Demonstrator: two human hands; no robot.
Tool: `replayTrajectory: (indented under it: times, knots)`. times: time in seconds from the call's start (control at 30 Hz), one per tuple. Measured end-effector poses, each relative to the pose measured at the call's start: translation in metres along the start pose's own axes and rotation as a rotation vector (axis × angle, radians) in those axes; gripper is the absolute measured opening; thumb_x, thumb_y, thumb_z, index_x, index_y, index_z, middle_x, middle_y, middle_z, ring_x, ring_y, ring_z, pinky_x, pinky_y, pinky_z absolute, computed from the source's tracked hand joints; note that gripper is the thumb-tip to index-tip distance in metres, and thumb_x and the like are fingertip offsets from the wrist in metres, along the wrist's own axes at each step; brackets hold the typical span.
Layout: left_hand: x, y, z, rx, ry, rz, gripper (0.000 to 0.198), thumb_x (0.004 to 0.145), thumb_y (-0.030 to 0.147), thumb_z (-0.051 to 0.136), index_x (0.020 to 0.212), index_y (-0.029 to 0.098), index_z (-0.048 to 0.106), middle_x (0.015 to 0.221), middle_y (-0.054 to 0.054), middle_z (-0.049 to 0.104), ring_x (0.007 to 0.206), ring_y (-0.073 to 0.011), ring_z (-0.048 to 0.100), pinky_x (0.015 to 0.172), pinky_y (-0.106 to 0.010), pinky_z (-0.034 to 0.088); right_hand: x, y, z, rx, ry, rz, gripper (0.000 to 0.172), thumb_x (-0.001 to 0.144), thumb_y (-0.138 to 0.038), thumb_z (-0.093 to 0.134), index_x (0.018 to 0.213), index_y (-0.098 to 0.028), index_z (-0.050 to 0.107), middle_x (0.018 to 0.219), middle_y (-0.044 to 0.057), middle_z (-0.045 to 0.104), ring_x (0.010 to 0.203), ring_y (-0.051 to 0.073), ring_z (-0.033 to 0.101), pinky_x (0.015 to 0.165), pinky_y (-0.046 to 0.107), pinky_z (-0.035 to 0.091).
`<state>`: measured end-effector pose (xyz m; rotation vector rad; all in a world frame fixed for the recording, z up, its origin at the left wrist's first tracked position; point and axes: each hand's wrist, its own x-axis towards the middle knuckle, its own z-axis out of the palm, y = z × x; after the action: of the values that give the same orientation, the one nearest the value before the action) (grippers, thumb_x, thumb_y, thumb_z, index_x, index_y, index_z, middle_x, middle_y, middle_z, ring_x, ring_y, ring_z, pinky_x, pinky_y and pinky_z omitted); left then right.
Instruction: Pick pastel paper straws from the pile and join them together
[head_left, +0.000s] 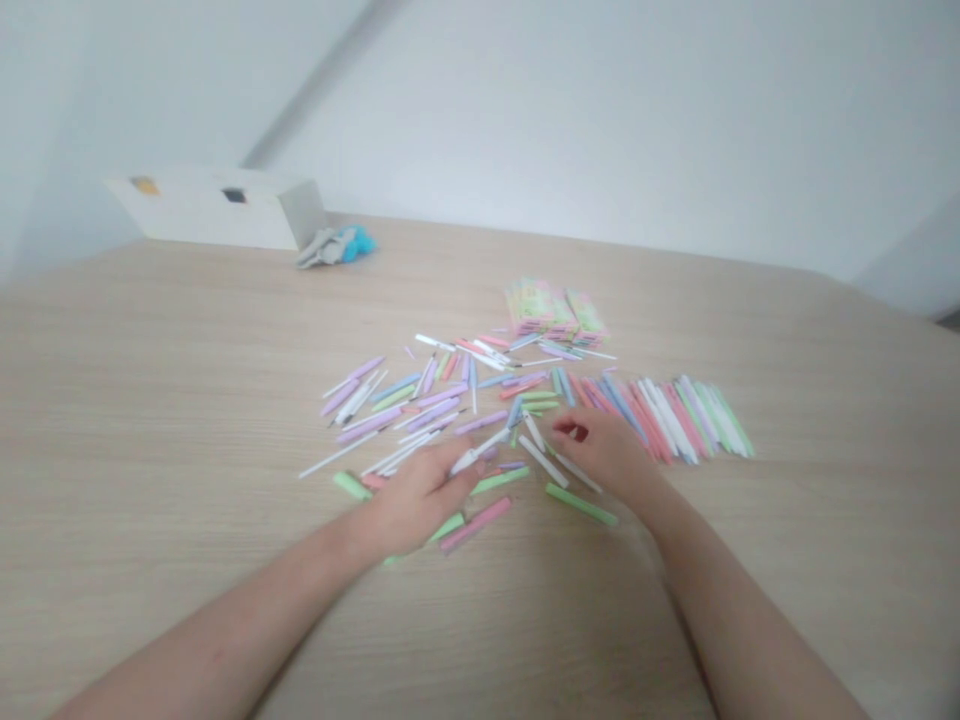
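Nearest, both bare forearms reach over the pale wood-patterned counter (360, 640) from the bottom edge. A pink stick (476, 526) lies on the counter beside the left hand (424, 490), with the end of a green one showing next to it, partly covered by that hand. Across from them, below the right hand (604, 450), a green stick (581, 504) lies at a slant. The left hand's grip is closed around a white pen (481, 452), the thumb and fingers pressed on its near end and its far end pointing up and to the right, towards the middle of the spread. The right hand's fingers are curled in, with a small gap between thumb and fingers; I cannot tell whether its grip has hold of anything. Just left of it, two white sticks lie at a slant. Around and beyond the hands, loose pens (435, 410) in purple, white, blue, green and pink are scattered at many angles. To the right, a row of sticks (679, 420) lies side by side. Farther off, small pastel packets (555, 310) sit in a pile. Farther still, at the left, a crumpled grey and blue bundle (337, 246) rests beside a white box (217, 215), before a pale wall (600, 120).
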<state>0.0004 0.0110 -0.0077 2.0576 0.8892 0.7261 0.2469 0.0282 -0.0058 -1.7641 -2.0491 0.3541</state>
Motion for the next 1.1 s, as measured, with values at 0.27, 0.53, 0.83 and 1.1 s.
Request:
replayTrajectory:
  times: [0.27,0.53,0.83,1.1]
  knots:
    - [-0.001,-0.001,0.0,-0.003,0.001,-0.001,0.027,0.095,0.031,0.038,0.105,0.018,0.059,0.09,-0.002,0.062,0.082,-0.0156,0.056,0.077,-0.025,0.043,-0.007,0.001,-0.018,-0.128,-0.214,0.075,0.017,0.075,-0.03,0.056,0.073,-0.017,0.066,0.075,0.007,0.068,0.07,0.02,0.061,0.06,0.027,0.04]
    - [-0.001,-0.003,0.001,0.037,-0.002,0.001,0.024,0.094,0.03,0.037,0.094,0.017,0.058,0.083,-0.001,0.059,0.076,-0.0147,0.054,0.072,-0.024,0.042,-0.009,0.011,-0.01,-0.201,-0.253,0.031,0.017,0.076,-0.026,0.055,0.065,-0.016,0.065,0.068,0.008,0.068,0.064,0.018,0.06,0.056,0.027,0.037]
    - [-0.003,-0.003,0.003,0.033,-0.036,0.006,0.022,0.094,0.027,0.037,0.093,0.017,0.056,0.087,-0.002,0.06,0.08,-0.0146,0.054,0.073,-0.024,0.041,-0.013,-0.023,-0.026,0.741,0.008,-0.042,0.003,0.078,-0.02,0.056,0.077,-0.018,0.059,0.064,-0.001,0.06,0.054,0.01,0.055,0.051,0.023,0.043]
    - [-0.003,-0.001,0.003,0.053,-0.037,0.012,0.021,0.094,0.026,0.037,0.091,0.017,0.056,0.083,0.0,0.06,0.077,-0.0135,0.054,0.071,-0.023,0.04,-0.018,-0.03,-0.019,1.128,0.188,-0.173,0.013,0.08,-0.012,0.058,0.087,-0.021,0.061,0.081,0.0,0.066,0.06,0.01,0.059,0.051,0.022,0.047]
